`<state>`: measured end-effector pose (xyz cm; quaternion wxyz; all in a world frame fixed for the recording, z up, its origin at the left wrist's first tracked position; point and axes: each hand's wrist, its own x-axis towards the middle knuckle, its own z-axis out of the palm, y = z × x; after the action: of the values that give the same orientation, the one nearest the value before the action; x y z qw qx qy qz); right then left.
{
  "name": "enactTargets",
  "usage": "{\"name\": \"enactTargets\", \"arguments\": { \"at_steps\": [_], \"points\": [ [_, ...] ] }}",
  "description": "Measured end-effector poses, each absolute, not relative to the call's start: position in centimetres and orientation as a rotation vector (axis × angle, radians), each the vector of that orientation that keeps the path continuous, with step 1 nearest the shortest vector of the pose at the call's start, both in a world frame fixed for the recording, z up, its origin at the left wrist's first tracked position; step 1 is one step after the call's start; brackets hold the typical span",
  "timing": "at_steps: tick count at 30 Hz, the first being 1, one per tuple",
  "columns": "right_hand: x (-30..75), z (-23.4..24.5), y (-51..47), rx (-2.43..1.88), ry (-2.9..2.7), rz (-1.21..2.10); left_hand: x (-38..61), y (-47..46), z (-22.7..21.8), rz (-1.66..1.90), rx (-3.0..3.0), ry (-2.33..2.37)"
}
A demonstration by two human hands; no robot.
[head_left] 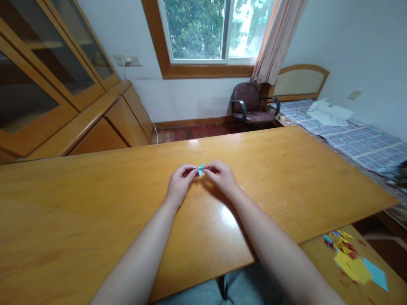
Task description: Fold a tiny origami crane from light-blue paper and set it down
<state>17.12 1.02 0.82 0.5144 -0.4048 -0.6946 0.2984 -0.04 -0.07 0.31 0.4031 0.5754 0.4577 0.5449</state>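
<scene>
Over the middle of a wooden table (95, 203), my left hand (179, 183) and my right hand (221, 176) meet fingertip to fingertip. Between them they pinch a small folded piece of light blue paper (200, 169). Both hands have their fingers curled into a pinch on it, held just above the tabletop. Most of the paper is hidden by the fingers.
A lower stool or side table at bottom right carries a heap of small coloured paper pieces (341, 245), a yellow sheet (351, 266) and a blue sheet (377, 274). A bed (356, 137) runs along the right, a dark red chair (251, 103) stands under the window, wooden cabinets (57, 97) line the left.
</scene>
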Motion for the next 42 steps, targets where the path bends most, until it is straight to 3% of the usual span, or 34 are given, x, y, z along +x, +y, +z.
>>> {"name": "enactTargets", "arguments": {
  "at_steps": [42],
  "points": [
    [17.13, 0.36, 1.13, -0.956, -1.518, 1.039, -0.21, -0.28, 0.53, 1.348, 1.523, 1.175]
  ]
}}
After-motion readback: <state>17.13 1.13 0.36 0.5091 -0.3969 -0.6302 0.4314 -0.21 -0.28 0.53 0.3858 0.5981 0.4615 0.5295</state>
